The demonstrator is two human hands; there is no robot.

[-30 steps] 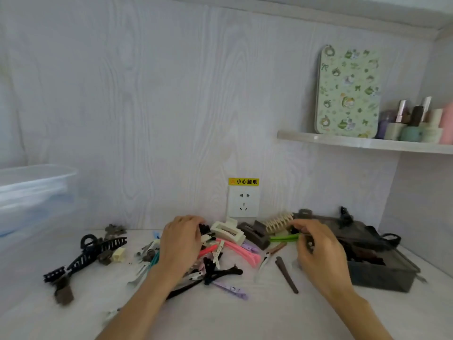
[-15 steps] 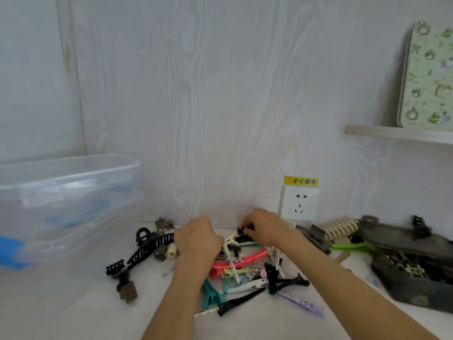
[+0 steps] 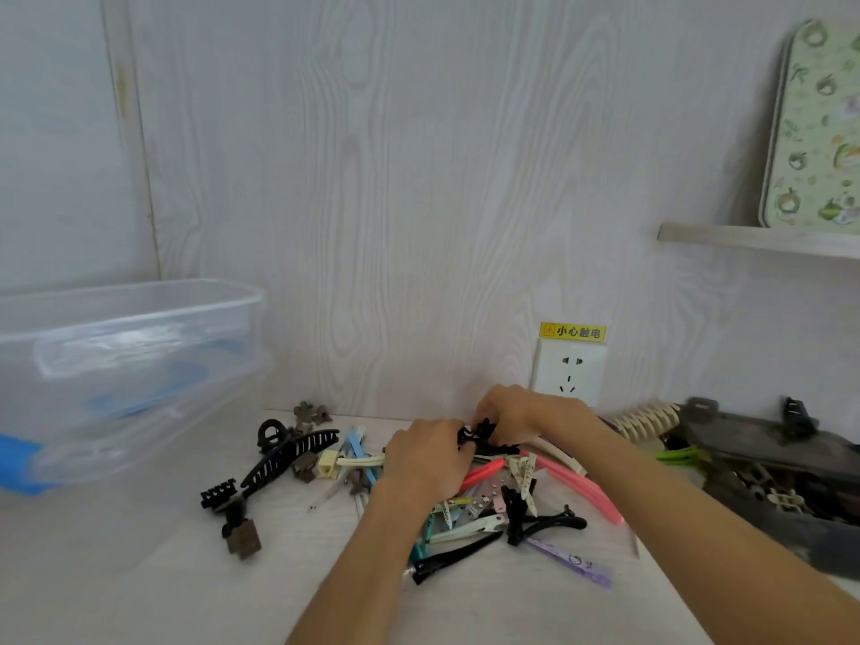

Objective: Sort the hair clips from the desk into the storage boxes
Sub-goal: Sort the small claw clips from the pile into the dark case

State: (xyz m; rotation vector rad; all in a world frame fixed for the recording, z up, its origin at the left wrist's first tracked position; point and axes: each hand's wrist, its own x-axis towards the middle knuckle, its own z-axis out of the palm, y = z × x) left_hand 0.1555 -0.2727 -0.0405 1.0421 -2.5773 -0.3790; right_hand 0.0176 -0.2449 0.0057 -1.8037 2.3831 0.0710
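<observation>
Nearest the camera, below both hands, the pile of hair clips (image 3: pixel 488 514) sits loose on the desk, looks dumped for sorting. Left hand (image 3: pixel 430 458) and right hand (image 3: pixel 521 414) meet above it, fingers curled, both pinching one small black claw clip (image 3: pixel 477 435). Clear storage boxes (image 3: pixel 125 365) sit far left, dark box (image 3: pixel 768 463) right.

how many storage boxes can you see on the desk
2: a clear plastic box at far left with nothing visibly sorted into it, and a dark box at far right holding clips. Others may be out of frame.
</observation>
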